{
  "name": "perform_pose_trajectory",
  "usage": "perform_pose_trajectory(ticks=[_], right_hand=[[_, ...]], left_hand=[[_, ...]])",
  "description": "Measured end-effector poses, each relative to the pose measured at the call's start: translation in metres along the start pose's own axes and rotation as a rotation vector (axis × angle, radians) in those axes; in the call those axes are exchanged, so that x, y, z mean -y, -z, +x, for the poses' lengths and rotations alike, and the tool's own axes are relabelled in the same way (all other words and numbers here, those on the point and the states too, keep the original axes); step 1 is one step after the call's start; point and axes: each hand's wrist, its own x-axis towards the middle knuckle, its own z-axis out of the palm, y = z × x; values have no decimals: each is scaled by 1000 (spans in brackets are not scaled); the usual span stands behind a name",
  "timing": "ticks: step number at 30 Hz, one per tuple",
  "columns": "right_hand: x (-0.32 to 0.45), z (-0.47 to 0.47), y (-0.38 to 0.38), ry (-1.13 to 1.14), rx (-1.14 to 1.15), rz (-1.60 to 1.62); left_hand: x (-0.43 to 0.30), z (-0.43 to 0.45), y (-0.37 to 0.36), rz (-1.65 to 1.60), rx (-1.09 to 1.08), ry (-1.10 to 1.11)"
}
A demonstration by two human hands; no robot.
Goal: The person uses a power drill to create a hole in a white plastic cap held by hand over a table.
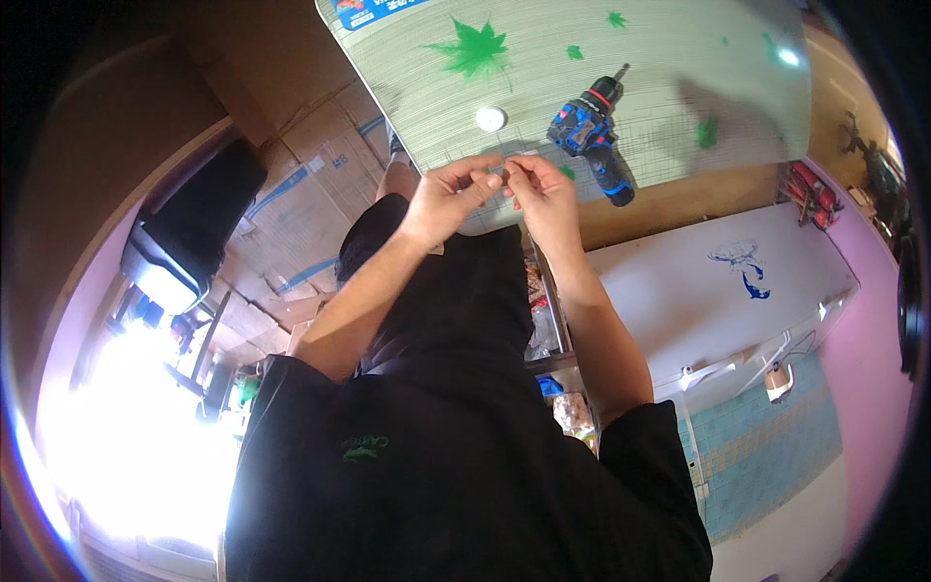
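My left hand (pixel 446 198) and my right hand (pixel 545 198) meet at the near edge of the table (pixel 407 80), thumbs and fingertips pinched close together. Anything between the fingertips is too small to make out. Just beyond them a small white round object (pixel 491 118), like a cap or a roll of tape, rests on the leaf-patterned tabletop. To the right of it lies a blue and black cordless drill (pixel 582 131) on its side. A bit in its chuck points away from me, and its battery end lies nearest my right hand.
A blue printed package (pixel 371 11) sits at the table's far left corner. On the right stands a white chest-like appliance (pixel 654 269) with dolphin decals. Flattened cardboard (pixel 313 174) covers the floor at left, beside a black bin-like object (pixel 196 218). Below my right forearm, a shelf holds bagged items (pixel 571 411).
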Motion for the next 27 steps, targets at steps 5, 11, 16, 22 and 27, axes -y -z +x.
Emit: perform_pose_trajectory(ticks=[5, 11, 16, 22, 27], right_hand=[[-5, 6, -3, 105, -14, -223], [-1, 23, 0, 196, -45, -375], [5, 31, -2, 334, -51, -547], [34, 19, 21, 442, -200, -843], [24, 38, 95, 347, -301, -1327]], left_hand=[[10, 12, -10, -287, -138, 223], [10, 33, -12, -536, -108, 324], [25, 45, -12, -811, -6, 368], [25, 45, -17, -857, -45, 420], [32, 51, -8, -877, 29, 430]])
